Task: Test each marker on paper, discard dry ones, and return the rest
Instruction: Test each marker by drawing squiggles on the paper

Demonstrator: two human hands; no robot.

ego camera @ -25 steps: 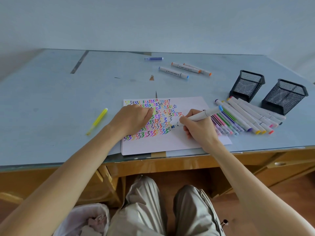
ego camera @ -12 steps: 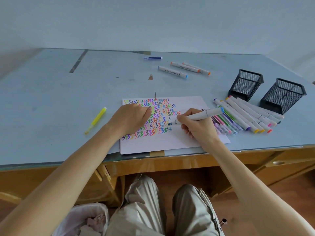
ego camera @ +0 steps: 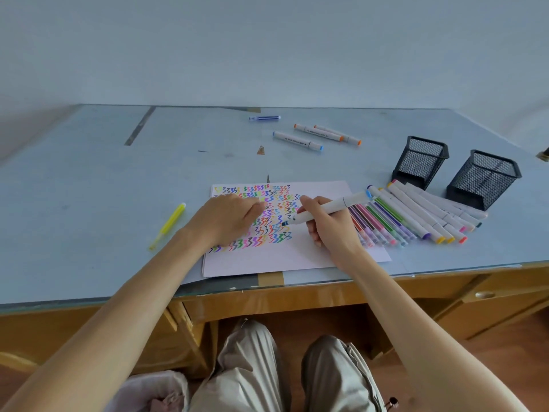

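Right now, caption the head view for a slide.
Right hand tests a white marker on scribbled paper; left hand steadies it.

— What sits mid-frame?
— A white paper sheet [ego camera: 297, 251] lying flat, rows of colourful zigzags across its upper left.
— And the white marker [ego camera: 325, 209]?
— Tilted, blue tip down on the zigzags, blue cap end toward the upper right.

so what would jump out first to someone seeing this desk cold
The sheet of paper near the desk's front edge, its upper left packed with rows of coloured zigzag marks. The right hand holds a white marker with its blue tip at those marks, while the left hand rests on the sheet. To the right lies a row of markers before two empty-looking black mesh cups.
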